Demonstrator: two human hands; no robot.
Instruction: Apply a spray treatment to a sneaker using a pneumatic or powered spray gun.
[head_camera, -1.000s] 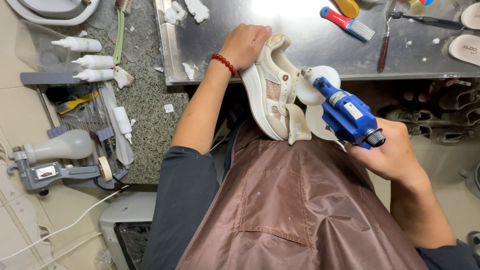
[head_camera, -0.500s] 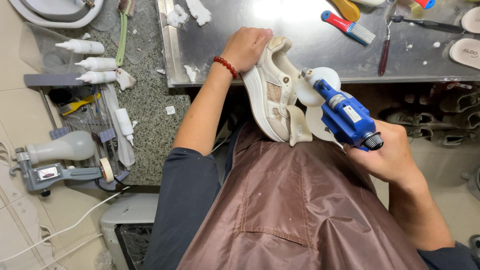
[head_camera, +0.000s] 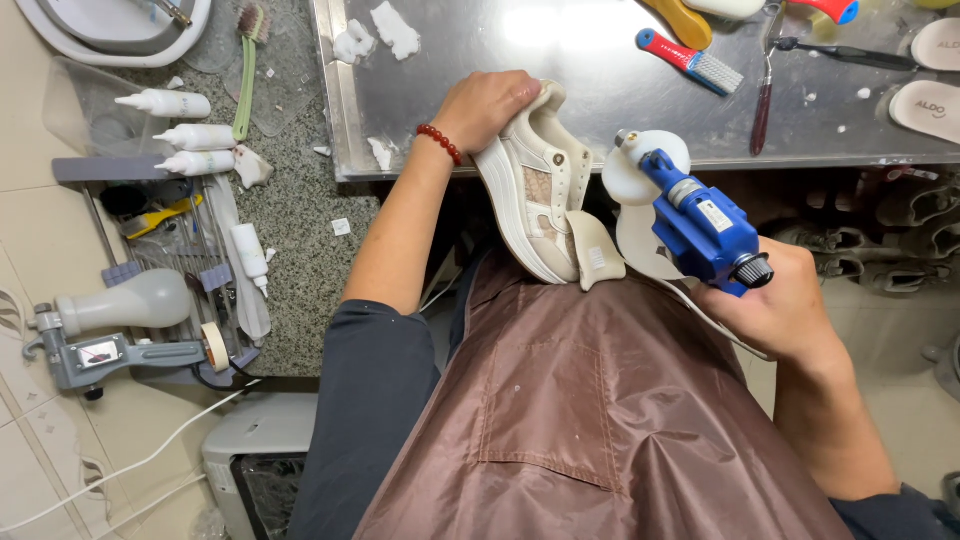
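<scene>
My left hand (head_camera: 488, 108), with a red bead bracelet on the wrist, grips the heel end of a cream and beige sneaker (head_camera: 540, 190). The shoe rests toe-down against my brown apron (head_camera: 580, 420), its tongue hanging loose. My right hand (head_camera: 790, 300) holds a blue power tool (head_camera: 700, 220) by its grip. A white round head on the tool sits just right of the shoe, close to its side; whether they touch I cannot tell.
A steel worktable (head_camera: 600, 90) lies ahead with brushes (head_camera: 690, 60), foam scraps and white insoles (head_camera: 925, 105). Squeeze bottles (head_camera: 190, 135), a green toothbrush (head_camera: 245, 70) and a grey shoe stretcher (head_camera: 120, 320) lie left on the granite counter. Shoes sit under the table at right.
Almost nothing has changed; both hands hold the shoe and the tool in the same places, with only a slight shift of the view.
</scene>
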